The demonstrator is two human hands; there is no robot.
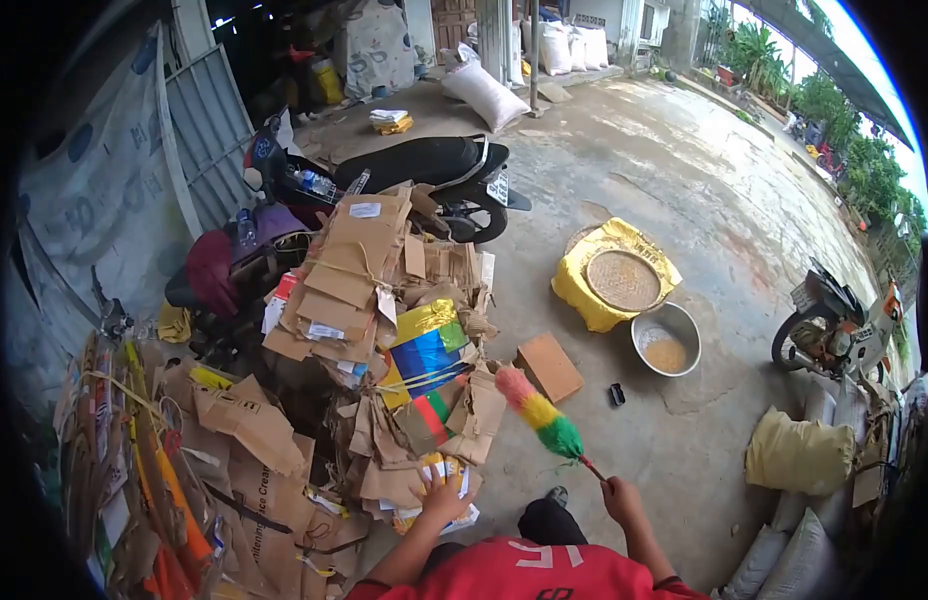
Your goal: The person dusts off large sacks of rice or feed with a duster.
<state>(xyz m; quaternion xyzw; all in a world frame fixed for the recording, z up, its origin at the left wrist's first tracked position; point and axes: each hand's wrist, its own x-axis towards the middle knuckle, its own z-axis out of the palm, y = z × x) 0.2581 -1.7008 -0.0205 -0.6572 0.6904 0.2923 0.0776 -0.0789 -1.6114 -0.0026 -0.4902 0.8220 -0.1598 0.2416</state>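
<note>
My right hand is closed round the thin handle of a fluffy duster, striped pink, yellow and green. The duster slants up and left over the concrete, its pink tip near the cardboard. My left hand lies with fingers spread on a yellow-and-white printed packet at the near end of the pile. Beyond it, flattened cardboard is stacked high and tied with string. A blue, yellow and green sheet shows among the layers.
A brown box and a small black object lie on the floor. Farther off are a yellow-lined basket and a metal basin holding grain. Motorbikes stand behind the pile and at right. Sacks lie at right.
</note>
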